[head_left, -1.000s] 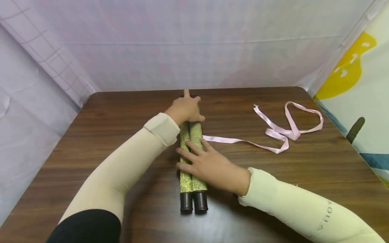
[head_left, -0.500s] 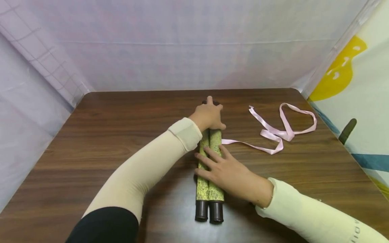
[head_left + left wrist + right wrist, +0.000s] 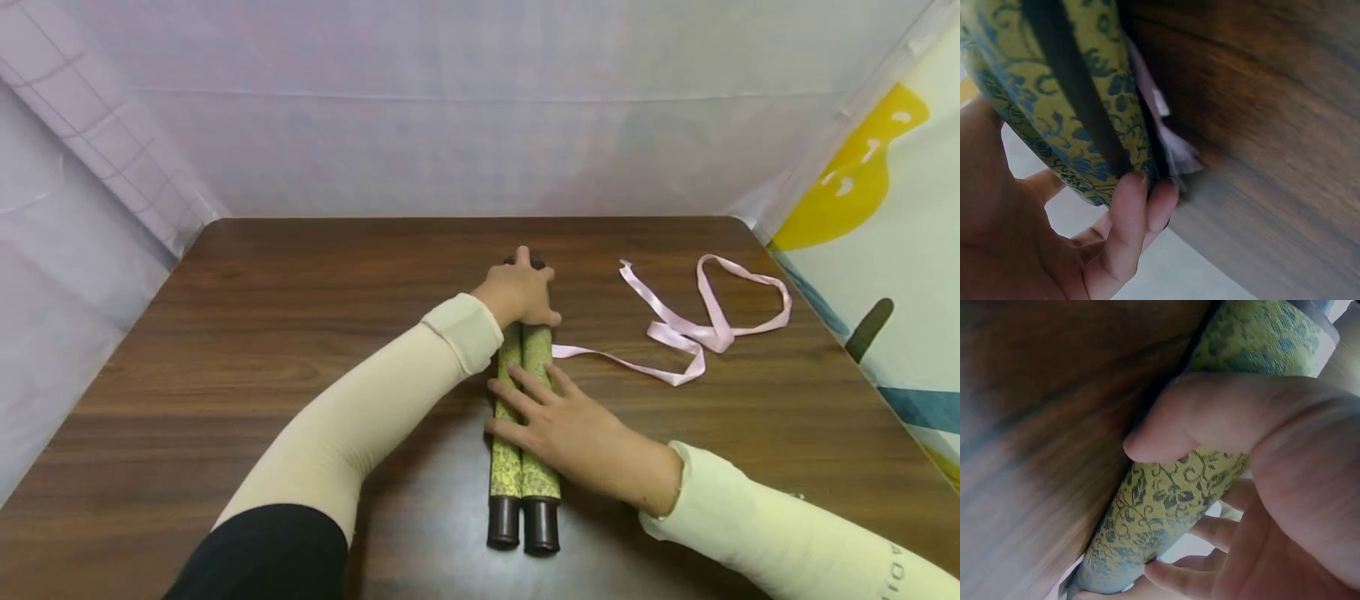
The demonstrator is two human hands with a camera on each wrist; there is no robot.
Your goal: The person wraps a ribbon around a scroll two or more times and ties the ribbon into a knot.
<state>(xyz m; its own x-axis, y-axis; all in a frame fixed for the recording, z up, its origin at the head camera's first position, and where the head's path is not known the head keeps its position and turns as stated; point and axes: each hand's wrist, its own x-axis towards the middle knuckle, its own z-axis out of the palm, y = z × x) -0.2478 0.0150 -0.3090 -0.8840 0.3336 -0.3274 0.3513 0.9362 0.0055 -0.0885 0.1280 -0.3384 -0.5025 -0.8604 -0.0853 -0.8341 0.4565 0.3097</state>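
A scroll (image 3: 538, 477), rolled into two side-by-side rolls of yellow-green brocade with blue floral vines, lies lengthwise on the brown table. Dark knobs (image 3: 504, 523) cap its near ends. My left hand (image 3: 517, 293) lies over the far end and grips it; the left wrist view shows fingertips (image 3: 1129, 187) curled at its edge. Lower down, my right hand (image 3: 566, 429) spans both rolls with spread fingers, and its thumb (image 3: 1169, 422) presses along the side in the right wrist view. A pink ribbon (image 3: 716, 335) emerges from the scroll's right side.
The ribbon trails in loose loops across the right part of the wood-grain table (image 3: 285, 333). Pale cloth hangs behind the far edge and at the left. At the right stands a printed cloth with a yellow shape (image 3: 855, 179).
Both hands have shifted the scroll to the right and slightly nearer, closer to the looped ribbon. The view has also moved a little. Over the last half second the scroll barely moves.
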